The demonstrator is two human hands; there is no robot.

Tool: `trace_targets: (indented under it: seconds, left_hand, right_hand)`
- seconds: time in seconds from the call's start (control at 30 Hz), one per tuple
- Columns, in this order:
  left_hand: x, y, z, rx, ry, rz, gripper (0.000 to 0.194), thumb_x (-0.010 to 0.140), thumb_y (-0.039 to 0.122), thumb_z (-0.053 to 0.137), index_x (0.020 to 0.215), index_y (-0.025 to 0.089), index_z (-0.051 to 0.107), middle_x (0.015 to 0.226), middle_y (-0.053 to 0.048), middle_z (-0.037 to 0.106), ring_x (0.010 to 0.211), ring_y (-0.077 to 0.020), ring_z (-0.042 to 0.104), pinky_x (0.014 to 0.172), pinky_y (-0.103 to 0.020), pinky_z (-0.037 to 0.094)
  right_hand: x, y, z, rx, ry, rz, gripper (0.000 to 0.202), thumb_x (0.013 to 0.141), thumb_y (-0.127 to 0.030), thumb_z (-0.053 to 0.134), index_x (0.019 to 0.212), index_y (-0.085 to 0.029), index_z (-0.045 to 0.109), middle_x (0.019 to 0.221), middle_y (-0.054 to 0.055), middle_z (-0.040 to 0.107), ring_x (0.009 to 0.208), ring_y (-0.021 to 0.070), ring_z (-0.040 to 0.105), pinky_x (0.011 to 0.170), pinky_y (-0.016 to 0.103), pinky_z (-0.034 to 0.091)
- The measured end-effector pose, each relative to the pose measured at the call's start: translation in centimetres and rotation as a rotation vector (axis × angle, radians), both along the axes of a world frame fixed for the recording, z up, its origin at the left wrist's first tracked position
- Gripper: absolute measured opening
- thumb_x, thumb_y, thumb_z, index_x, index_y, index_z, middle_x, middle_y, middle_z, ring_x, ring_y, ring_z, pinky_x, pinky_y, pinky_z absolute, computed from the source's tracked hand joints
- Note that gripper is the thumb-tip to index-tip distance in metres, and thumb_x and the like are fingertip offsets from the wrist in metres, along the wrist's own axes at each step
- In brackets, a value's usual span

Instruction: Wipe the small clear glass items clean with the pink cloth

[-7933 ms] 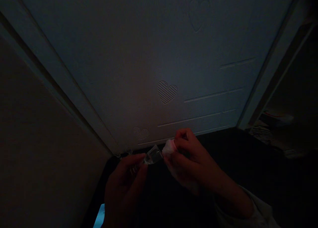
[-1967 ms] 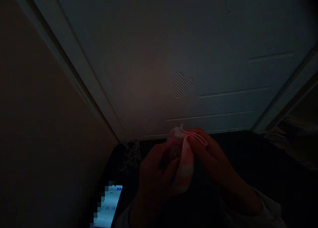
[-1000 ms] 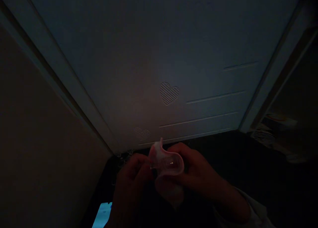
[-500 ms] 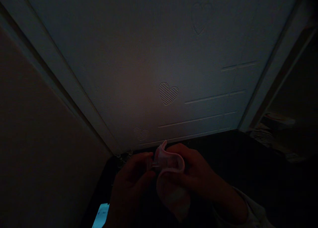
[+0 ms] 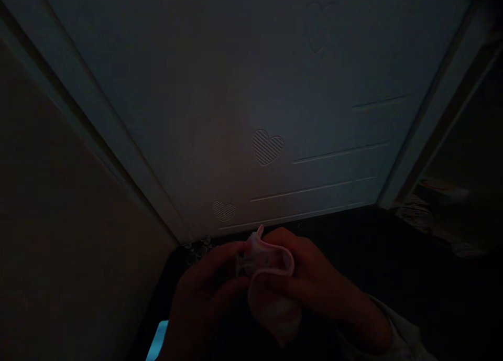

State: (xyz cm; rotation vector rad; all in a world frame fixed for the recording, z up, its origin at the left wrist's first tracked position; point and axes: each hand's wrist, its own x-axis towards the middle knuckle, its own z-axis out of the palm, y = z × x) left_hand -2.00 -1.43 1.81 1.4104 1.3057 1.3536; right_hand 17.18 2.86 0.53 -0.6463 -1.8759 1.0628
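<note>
The view is very dark. My right hand (image 5: 306, 269) is closed around a soft pinkish cloth (image 5: 275, 308), whose upper edge curls into an open fold. Between the thumb and fingers of my left hand (image 5: 208, 282) is a small clear piece (image 5: 239, 264), pinched at the left side of the cloth. The tip of the clear piece reaches the cloth's fold. Both hands are close together at the bottom centre, and the cloth's lower end hangs down below them.
A pale panel (image 5: 196, 115) with grooved hearts and lines stands ahead. Small clear pieces (image 5: 196, 248) lie on the dark surface (image 5: 334, 235) left of centre. A lit screen (image 5: 157, 341) shows at bottom left. Blurred items (image 5: 432, 209) are at right.
My left hand has moved slightly right with the clear piece, closer into the cloth's fold. Less of the lit screen shows beside it. My right hand has barely moved.
</note>
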Motion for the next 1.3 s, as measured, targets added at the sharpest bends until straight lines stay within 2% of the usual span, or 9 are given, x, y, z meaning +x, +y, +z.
trace_targets:
  seconds: [0.1,0.23,0.37,0.57,0.7,0.8,1.0,1.17,1.3]
  left_hand:
    - [-0.2,-0.2,-0.1,-0.003,-0.001,0.016,0.028,0.067,0.025,0.083,0.092,0.039,0.083,0.098,0.003,0.083,0.094,-0.0226,0.072,0.084,-0.03,0.052]
    - [-0.3,-0.4,-0.5,0.024,0.052,0.059,0.025,0.069,0.027,0.082,0.092,0.036,0.082,0.092,0.002,0.082,0.086,-0.0228,0.072,0.078,-0.031,0.052]
    - [-0.2,-0.2,-0.4,0.051,0.106,0.084,0.021,0.071,0.026,0.079,0.091,0.033,0.081,0.088,0.002,0.08,0.082,-0.0217,0.07,0.074,-0.03,0.051]
    - [0.2,-0.3,0.1,0.032,-0.05,0.07,0.016,0.071,0.026,0.076,0.086,0.027,0.079,0.085,0.0,0.08,0.083,-0.0236,0.072,0.072,-0.029,0.055]
    - [0.3,-0.4,0.0,0.0,-0.146,0.063,0.018,0.068,0.024,0.075,0.085,0.026,0.079,0.085,-0.001,0.081,0.086,-0.0259,0.074,0.071,-0.029,0.056]
    - [0.0,-0.4,0.1,-0.012,-0.169,-0.001,0.021,0.066,0.018,0.077,0.083,0.029,0.081,0.082,0.002,0.081,0.081,-0.0223,0.075,0.07,-0.026,0.056]
    - [-0.4,-0.3,0.3,-0.021,-0.185,-0.073,0.023,0.064,0.016,0.078,0.081,0.031,0.084,0.08,0.002,0.082,0.079,-0.0208,0.074,0.071,-0.024,0.056]
    - [-0.6,-0.3,0.1,-0.028,-0.183,-0.093,0.025,0.062,0.015,0.079,0.081,0.031,0.084,0.081,0.001,0.082,0.079,-0.0224,0.074,0.071,-0.026,0.056]
    - [-0.9,-0.3,0.6,-0.02,-0.177,-0.141,0.026,0.062,0.015,0.079,0.082,0.032,0.084,0.081,0.001,0.083,0.079,-0.0223,0.075,0.071,-0.025,0.056]
  right_hand:
    - [0.1,0.1,0.0,0.025,-0.007,0.035,0.02,0.091,-0.038,0.064,0.097,-0.019,0.065,0.086,0.001,0.065,0.073,0.0155,0.059,0.064,0.024,0.045]
    - [0.1,0.0,0.0,0.004,0.028,0.044,0.03,0.095,-0.047,0.058,0.098,-0.019,0.066,0.086,0.002,0.064,0.073,0.0163,0.058,0.066,0.025,0.046]
    - [0.0,-0.2,-0.3,-0.082,0.135,0.06,0.035,0.097,-0.05,0.055,0.105,-0.019,0.068,0.097,0.005,0.069,0.083,0.0184,0.063,0.075,0.028,0.051]
    - [0.5,-0.2,-0.5,-0.24,0.245,0.213,0.045,0.092,-0.057,0.06,0.12,-0.023,0.07,0.114,0.007,0.074,0.107,0.0241,0.067,0.091,0.034,0.053]
    - [1.0,0.1,-0.8,-0.281,0.222,0.237,0.05,0.087,-0.061,0.066,0.121,-0.025,0.072,0.114,0.008,0.074,0.105,0.0255,0.069,0.088,0.036,0.055]
    - [1.1,0.2,-0.8,-0.259,0.195,0.227,0.043,0.087,-0.054,0.07,0.115,-0.022,0.074,0.105,0.007,0.074,0.092,0.0222,0.069,0.08,0.033,0.055]
    - [0.7,0.0,0.3,-0.235,0.187,0.218,0.015,0.08,-0.028,0.077,0.093,-0.02,0.075,0.088,0.001,0.073,0.081,0.0172,0.067,0.08,0.029,0.051]
    - [0.9,-0.2,0.8,-0.191,0.085,0.177,0.019,0.077,-0.032,0.075,0.092,-0.019,0.075,0.089,0.002,0.074,0.082,0.0197,0.066,0.076,0.03,0.051]
    - [1.0,0.0,0.8,-0.161,0.049,0.192,0.026,0.078,-0.036,0.074,0.097,-0.019,0.076,0.09,0.003,0.075,0.08,0.0203,0.067,0.073,0.03,0.052]
